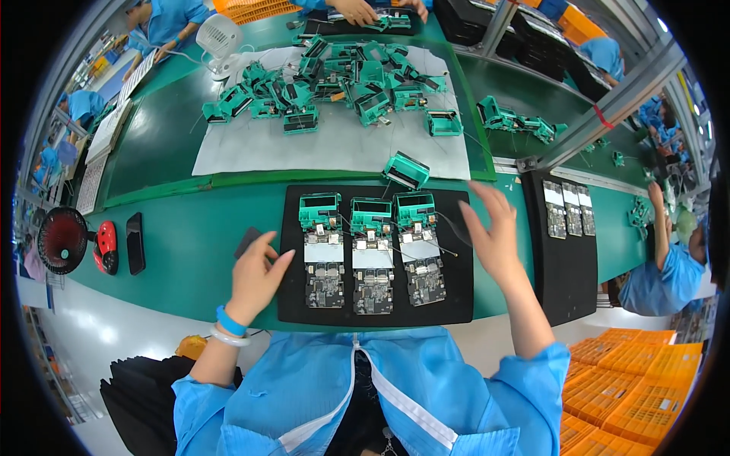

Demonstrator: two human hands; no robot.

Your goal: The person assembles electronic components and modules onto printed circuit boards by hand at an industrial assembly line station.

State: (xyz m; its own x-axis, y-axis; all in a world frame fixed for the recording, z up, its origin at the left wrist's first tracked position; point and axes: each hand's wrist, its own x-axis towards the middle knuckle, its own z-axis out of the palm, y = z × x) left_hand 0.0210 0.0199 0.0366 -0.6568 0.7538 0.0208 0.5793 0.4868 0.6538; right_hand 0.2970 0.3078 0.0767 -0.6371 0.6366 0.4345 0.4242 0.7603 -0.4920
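On a black foam mat (293, 304) in front of me lie three circuit boards side by side: a left board (325, 285), a middle board (372, 289) and a right board (426, 283). Each has a green plastic housing at its far end, with thin wires running between them. My left hand (258, 275) hovers by the mat's left edge, fingers apart; a small dark flat piece (246, 242) shows beside its fingertips. Over the mat's right edge, my right hand (493, 235) is spread with nothing in it. A loose green housing (407, 171) lies tilted just beyond the mat.
A heap of green housings (357, 72) covers a white sheet (327, 156) farther back. To the left are a black fan (62, 240), a red item (106, 247) and a phone (135, 243). Another black mat (566, 273) with boards is right, near a metal post (601, 125). Co-workers sit around.
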